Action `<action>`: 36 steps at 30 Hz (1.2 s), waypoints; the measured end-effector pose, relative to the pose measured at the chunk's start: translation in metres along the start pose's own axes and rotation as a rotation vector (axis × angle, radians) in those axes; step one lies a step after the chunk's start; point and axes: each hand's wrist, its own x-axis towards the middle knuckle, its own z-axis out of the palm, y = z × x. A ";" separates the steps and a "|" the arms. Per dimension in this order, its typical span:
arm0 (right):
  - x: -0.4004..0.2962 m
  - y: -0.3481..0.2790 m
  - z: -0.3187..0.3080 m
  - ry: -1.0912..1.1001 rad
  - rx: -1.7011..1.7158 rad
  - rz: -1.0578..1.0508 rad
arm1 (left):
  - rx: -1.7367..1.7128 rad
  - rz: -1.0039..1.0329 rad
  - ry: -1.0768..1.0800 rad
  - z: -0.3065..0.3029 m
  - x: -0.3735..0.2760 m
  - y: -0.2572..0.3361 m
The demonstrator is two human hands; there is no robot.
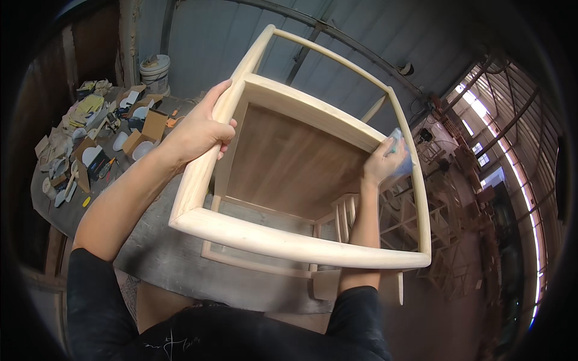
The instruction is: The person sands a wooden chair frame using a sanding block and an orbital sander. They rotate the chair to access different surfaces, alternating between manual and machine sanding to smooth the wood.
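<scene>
A pale, unpainted wooden chair frame [266, 239] stands tilted in front of me, its wide panel [289, 158] facing up inside the rails. My left hand [207, 128] wraps around the left rail, thumb on the inner side. Reaching through the frame, my right hand [384, 164] presses a bluish crumpled cloth or sheet [399, 160] by the right end of the inner crossrail. Blur hides what exactly that blue piece is. Below, a second part of the wooden frame [257, 266] rests over the grey worktable [158, 257].
Cardboard boxes [153, 126], hand tools and yellow gloves [88, 106] crowd the table's left side. A white bucket [155, 74] stands behind them by a metal wall [203, 40]. More wooden frames [433, 212] are stacked on the floor at right.
</scene>
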 end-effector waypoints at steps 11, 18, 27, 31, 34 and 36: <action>-0.018 -0.090 0.036 -0.340 0.162 -0.306 | -0.009 0.034 0.003 -0.085 -0.056 -0.084; -0.015 -0.042 0.025 -0.213 0.163 0.130 | 0.423 -0.273 0.265 -0.206 -0.101 -0.377; -0.033 -0.139 0.046 -0.422 0.184 -0.257 | 1.028 -0.159 0.139 -0.146 -0.028 -0.436; 0.005 -0.013 -0.021 -0.112 0.168 0.293 | 0.989 -0.049 0.146 -0.149 0.005 -0.431; -0.010 -0.055 0.002 -0.061 0.176 0.365 | 1.126 -0.037 0.048 -0.163 0.025 -0.456; -0.041 -0.096 0.030 -0.186 0.189 0.072 | 1.180 -0.070 0.007 -0.162 0.036 -0.441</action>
